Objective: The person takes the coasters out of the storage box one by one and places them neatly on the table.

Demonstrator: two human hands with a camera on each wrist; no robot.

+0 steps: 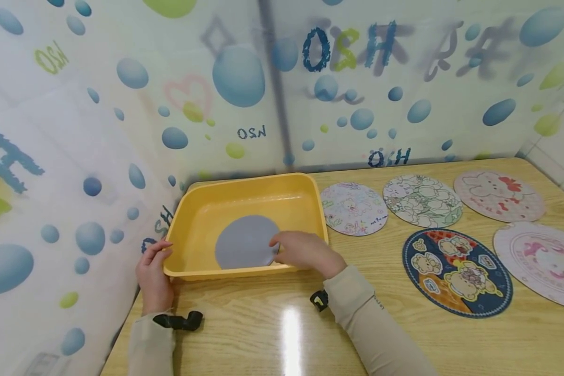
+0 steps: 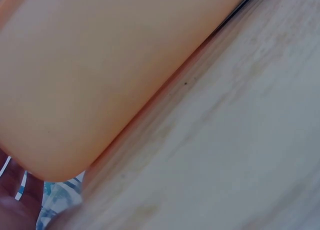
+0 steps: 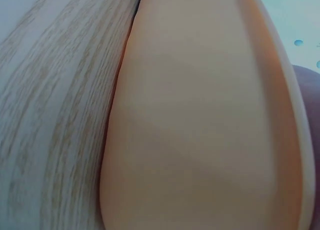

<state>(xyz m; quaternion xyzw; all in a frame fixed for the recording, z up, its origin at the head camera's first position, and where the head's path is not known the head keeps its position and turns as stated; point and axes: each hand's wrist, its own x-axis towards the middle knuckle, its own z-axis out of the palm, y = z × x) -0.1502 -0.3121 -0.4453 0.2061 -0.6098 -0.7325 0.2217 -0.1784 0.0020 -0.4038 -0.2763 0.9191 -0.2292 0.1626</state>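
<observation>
A yellow plastic tub (image 1: 244, 190) stands on the table, and a round mat, grey side up (image 1: 244, 243), lies inside it. My left hand (image 1: 155, 274) holds the tub's front left corner, its fingertips bent over the rim. In the left wrist view part of that hand (image 2: 20, 200) shows beside the tub's corner. Reaching over the front rim, my right hand (image 1: 305, 253) pinches the grey mat's right edge between thumb and fingers. The right wrist view is filled mostly by the tub's outer wall (image 3: 195, 109), with a dark strip of the hand beyond its rim.
Right of the tub lie several round printed mats: a doodle one (image 1: 354, 209), a green floral one (image 1: 423, 201), a pink bunny one (image 1: 498, 196), a navy bear one (image 1: 457, 271) and a pale pink one (image 1: 545, 261). A bubble-patterned curtain (image 1: 310, 120) hangs behind and left.
</observation>
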